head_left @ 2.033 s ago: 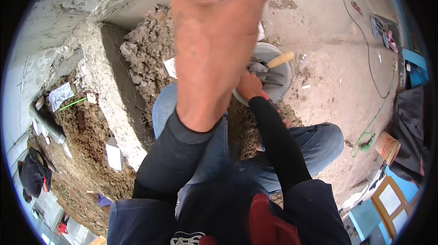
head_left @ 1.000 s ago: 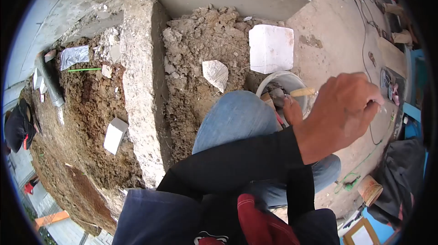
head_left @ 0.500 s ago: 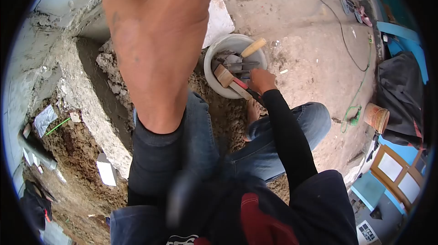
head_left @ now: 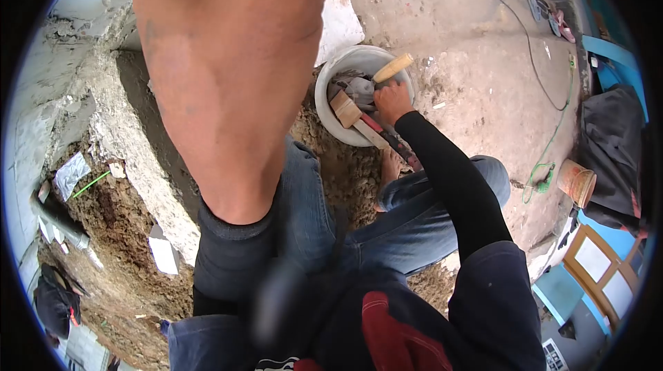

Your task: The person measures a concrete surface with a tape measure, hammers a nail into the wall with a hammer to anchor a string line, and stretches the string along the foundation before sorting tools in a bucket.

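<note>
My left hand looms large and close to the camera at the upper left. Its fingers run past the top edge, so their pose and anything in them are hidden. My right hand reaches inside a grey bucket, fingers curled down among tools; what they grip cannot be made out. Beside it a pale wooden handle leans on the far right rim. A wooden block-like head and a red-and-black handle lie across the near side. Greyish metal tools lie deeper in the bucket.
A white slab lies behind the bucket. To the left runs a rough concrete ledge beside loose soil. At right are a green cord, an orange-brown pot and a dark cover. Sandals lie farther back.
My right hand has moved from the bucket's near right rim farther in, closer to the wooden handle. My left forearm fills more of the view. The scene has shifted slightly right.
</note>
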Demonstrator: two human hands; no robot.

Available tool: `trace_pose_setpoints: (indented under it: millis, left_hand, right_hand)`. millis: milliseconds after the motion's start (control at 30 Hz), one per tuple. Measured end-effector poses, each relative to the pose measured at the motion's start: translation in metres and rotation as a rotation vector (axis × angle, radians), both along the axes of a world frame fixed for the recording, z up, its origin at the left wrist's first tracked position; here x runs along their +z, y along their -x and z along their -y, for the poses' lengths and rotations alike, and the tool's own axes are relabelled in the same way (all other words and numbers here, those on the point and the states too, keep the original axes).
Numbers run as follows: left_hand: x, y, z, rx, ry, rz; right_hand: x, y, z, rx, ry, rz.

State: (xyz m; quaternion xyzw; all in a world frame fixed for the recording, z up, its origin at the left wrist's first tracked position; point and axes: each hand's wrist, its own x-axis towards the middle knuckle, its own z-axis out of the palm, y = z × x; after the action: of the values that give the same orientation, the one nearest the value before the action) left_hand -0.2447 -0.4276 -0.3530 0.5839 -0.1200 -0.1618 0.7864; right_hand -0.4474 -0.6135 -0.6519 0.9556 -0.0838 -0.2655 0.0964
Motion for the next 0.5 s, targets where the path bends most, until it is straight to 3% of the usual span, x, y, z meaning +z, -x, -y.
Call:
trace_pose_setpoints:
  millis: [133, 267, 500]
  left_hand:
    - [0.003, 0.000, 0.000, 0.013, 0.008, 0.020]
    - [0.002, 0.000, -0.002, 0.026, 0.010, 0.055]
    - [0.006, 0.002, -0.005, 0.045, 0.012, 0.105]
  right_hand:
    - [0.040, -0.031, 0.008, -0.147, -0.230, -0.026]
    - [0.059, -0.068, 0.023, -0.153, -0.300, -0.112]
    - [0.105, -0.121, 0.012, -0.105, -0.128, -0.043]
